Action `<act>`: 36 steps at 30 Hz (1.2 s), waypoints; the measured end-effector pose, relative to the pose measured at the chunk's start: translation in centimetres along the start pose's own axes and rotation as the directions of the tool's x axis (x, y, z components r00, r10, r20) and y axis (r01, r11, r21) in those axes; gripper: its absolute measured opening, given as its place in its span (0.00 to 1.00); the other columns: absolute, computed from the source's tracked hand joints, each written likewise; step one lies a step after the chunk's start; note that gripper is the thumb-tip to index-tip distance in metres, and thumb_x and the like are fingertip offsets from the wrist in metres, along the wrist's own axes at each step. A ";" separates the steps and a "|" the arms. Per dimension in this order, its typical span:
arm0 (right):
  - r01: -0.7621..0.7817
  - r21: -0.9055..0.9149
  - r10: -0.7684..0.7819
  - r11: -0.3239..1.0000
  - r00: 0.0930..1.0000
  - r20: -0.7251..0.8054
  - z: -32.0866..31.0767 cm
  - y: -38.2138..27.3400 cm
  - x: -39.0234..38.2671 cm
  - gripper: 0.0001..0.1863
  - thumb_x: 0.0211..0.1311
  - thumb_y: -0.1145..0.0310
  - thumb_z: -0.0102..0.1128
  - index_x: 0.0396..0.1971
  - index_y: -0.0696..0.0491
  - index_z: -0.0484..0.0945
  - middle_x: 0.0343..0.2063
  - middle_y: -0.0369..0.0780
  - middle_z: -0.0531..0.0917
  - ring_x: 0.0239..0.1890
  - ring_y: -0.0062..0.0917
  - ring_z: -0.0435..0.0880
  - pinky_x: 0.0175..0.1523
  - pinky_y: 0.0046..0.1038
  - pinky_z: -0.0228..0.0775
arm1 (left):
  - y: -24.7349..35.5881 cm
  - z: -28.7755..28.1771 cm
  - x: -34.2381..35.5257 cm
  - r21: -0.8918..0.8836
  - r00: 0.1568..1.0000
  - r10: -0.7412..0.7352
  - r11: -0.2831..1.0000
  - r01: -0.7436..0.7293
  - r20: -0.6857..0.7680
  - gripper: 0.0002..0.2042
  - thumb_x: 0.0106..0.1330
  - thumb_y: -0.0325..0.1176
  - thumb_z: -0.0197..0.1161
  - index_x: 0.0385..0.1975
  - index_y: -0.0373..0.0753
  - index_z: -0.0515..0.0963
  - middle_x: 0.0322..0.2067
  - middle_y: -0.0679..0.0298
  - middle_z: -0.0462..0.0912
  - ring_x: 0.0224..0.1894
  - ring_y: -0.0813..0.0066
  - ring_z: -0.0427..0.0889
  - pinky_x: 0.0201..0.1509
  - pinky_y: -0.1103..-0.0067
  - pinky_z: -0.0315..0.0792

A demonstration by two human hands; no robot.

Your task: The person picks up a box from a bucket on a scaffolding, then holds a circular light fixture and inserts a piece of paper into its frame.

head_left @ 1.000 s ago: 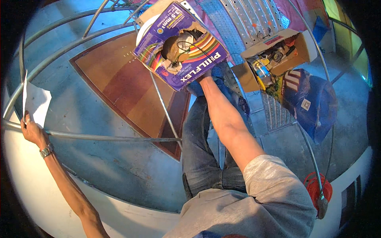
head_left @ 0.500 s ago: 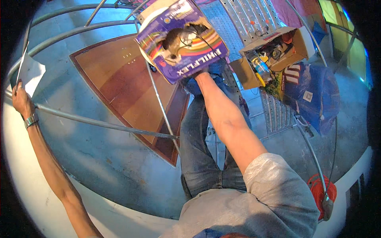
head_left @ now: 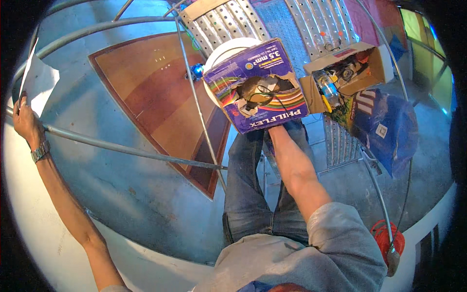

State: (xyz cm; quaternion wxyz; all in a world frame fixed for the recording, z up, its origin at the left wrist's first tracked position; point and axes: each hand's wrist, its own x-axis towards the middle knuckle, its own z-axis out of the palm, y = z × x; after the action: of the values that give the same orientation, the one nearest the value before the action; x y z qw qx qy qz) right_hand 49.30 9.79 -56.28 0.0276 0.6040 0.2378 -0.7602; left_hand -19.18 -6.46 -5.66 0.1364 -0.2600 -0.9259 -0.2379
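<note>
At the far left my left hand (head_left: 27,124) has its fingers closed on the lower edge of a white sheet (head_left: 43,80). It is beside a metal scaffold tube (head_left: 112,146); whether it also touches the tube I cannot tell. My right forearm reaches forward to a purple cardboard box (head_left: 265,114) with a torn hole in its face and dark wire showing inside. My right hand (head_left: 276,129) is under the box's near edge, fingers hidden, and the box moves with it. A round white thing (head_left: 228,48) shows behind the box.
Perforated metal planks (head_left: 221,27) lie ahead. At right stand an open carton (head_left: 374,63) of tools and a blue plastic sack (head_left: 384,131). A thin brace (head_left: 194,102) crosses at left over a brown panel (head_left: 155,87). Red coiled line (head_left: 389,236) is at lower right.
My right hand has brought the purple box nearer and to the right, baring planks behind it. My left hand keeps the white sheet at nearly the same place. The view has shifted slightly.
</note>
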 end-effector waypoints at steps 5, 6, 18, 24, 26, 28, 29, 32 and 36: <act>-0.108 0.047 0.103 0.993 0.990 0.096 -2.8 0.1 1.2 0.28 0.80 0.49 0.30 0.70 0.46 0.66 0.75 0.36 0.61 0.72 0.35 0.64 0.76 0.41 0.56 | 2.6 0.4 -1.0 0.166 0.975 -0.208 0.962 0.218 -0.080 0.11 0.69 0.33 0.67 0.46 0.36 0.87 0.34 0.69 0.84 0.30 0.84 0.73 0.35 0.86 0.66; -0.125 0.041 0.118 0.991 0.985 0.129 -2.7 0.2 1.5 0.28 0.80 0.49 0.30 0.70 0.46 0.66 0.75 0.36 0.61 0.72 0.35 0.64 0.76 0.41 0.56 | 2.7 -0.4 -0.9 0.152 0.986 -0.150 0.975 0.160 -0.075 0.10 0.69 0.33 0.67 0.45 0.35 0.87 0.33 0.70 0.84 0.31 0.83 0.72 0.36 0.85 0.66; -0.517 0.006 0.516 0.856 0.856 0.020 -1.3 -4.1 -12.9 0.24 0.72 0.58 0.55 0.63 0.46 0.66 0.57 0.43 0.76 0.53 0.42 0.80 0.51 0.52 0.79 | 3.8 -2.0 -1.9 0.484 0.989 -0.049 0.868 0.110 -0.138 0.11 0.64 0.40 0.68 0.39 0.42 0.88 0.30 0.58 0.84 0.33 0.64 0.77 0.41 0.69 0.71; -0.417 -0.373 0.488 0.829 0.865 0.117 -0.7 -11.1 -19.4 0.17 0.73 0.56 0.55 0.54 0.48 0.73 0.48 0.38 0.78 0.46 0.34 0.82 0.52 0.47 0.76 | 4.3 1.2 -3.0 0.529 0.984 0.052 0.847 0.048 -0.172 0.11 0.61 0.42 0.70 0.36 0.43 0.85 0.24 0.52 0.81 0.32 0.49 0.77 0.48 0.60 0.71; -0.279 -0.434 0.388 0.856 0.903 0.184 -1.0 -13.7 -19.7 0.14 0.75 0.57 0.55 0.50 0.49 0.76 0.38 0.35 0.82 0.41 0.26 0.83 0.52 0.40 0.74 | 4.9 1.8 -2.4 0.522 0.982 0.086 0.853 0.015 -0.170 0.10 0.61 0.41 0.70 0.34 0.42 0.84 0.21 0.52 0.80 0.30 0.48 0.76 0.49 0.58 0.72; -0.228 -0.418 0.337 0.879 0.918 0.209 -1.5 -17.5 -20.3 0.13 0.75 0.57 0.55 0.50 0.48 0.76 0.36 0.35 0.82 0.41 0.25 0.83 0.51 0.39 0.75 | 5.5 2.1 -2.2 0.522 0.981 0.052 0.851 0.056 -0.189 0.11 0.62 0.42 0.69 0.37 0.42 0.83 0.25 0.49 0.82 0.34 0.44 0.77 0.52 0.56 0.71; -0.185 -0.402 0.297 0.897 0.925 0.236 -1.4 -19.9 -20.5 0.12 0.75 0.58 0.55 0.50 0.48 0.76 0.34 0.35 0.82 0.41 0.25 0.83 0.50 0.39 0.75 | 5.6 1.8 -2.1 0.512 0.980 0.042 0.857 0.065 -0.194 0.11 0.62 0.42 0.69 0.38 0.42 0.83 0.26 0.48 0.82 0.36 0.42 0.78 0.51 0.55 0.71; -0.112 -0.360 0.225 0.926 0.931 0.289 -4.3 -25.1 -20.4 0.10 0.74 0.60 0.59 0.44 0.51 0.79 0.28 0.37 0.82 0.34 0.24 0.83 0.41 0.33 0.77 | 5.9 1.9 -1.8 0.559 0.990 -0.053 0.821 0.118 -0.131 0.13 0.65 0.40 0.65 0.43 0.40 0.82 0.34 0.43 0.82 0.43 0.38 0.77 0.53 0.54 0.70; 0.114 -0.456 0.043 0.882 0.947 0.320 -5.7 -32.3 -21.2 0.07 0.70 0.68 0.59 0.40 0.55 0.81 0.25 0.37 0.81 0.28 0.23 0.81 0.35 0.30 0.76 | 7.5 1.2 -3.1 0.497 0.980 -0.094 0.851 0.171 -0.176 0.12 0.65 0.38 0.65 0.42 0.38 0.80 0.39 0.36 0.81 0.48 0.33 0.76 0.53 0.51 0.70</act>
State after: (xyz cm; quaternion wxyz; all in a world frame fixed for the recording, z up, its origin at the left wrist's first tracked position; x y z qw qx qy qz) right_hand 49.56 35.39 -26.84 0.1968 0.4431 0.4181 -0.7682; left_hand -12.70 -1.48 -5.07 0.2506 -0.1323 -0.9589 -0.0119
